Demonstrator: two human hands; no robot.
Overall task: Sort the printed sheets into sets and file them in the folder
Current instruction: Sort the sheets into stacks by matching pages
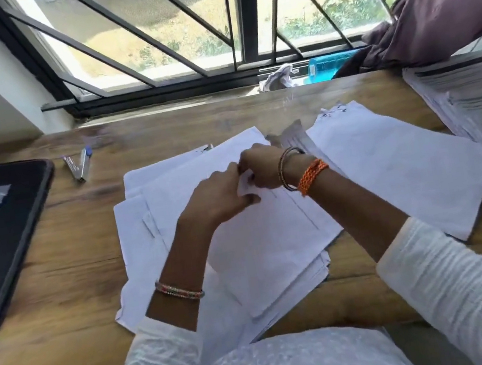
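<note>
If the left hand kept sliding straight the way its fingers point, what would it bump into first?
Almost at once, the right hand: the left hand points up and to the right, and its fingertips already seem to meet the right hand's fingers over the top sheet. Motion blur hides whether they actually touch.

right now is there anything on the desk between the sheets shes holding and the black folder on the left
Nothing visible blocks that path. Both the left hand and right hand pinch the sheets at centre; bare wooden desk runs to the black folder. The stapler lies farther back, off that line.
</note>
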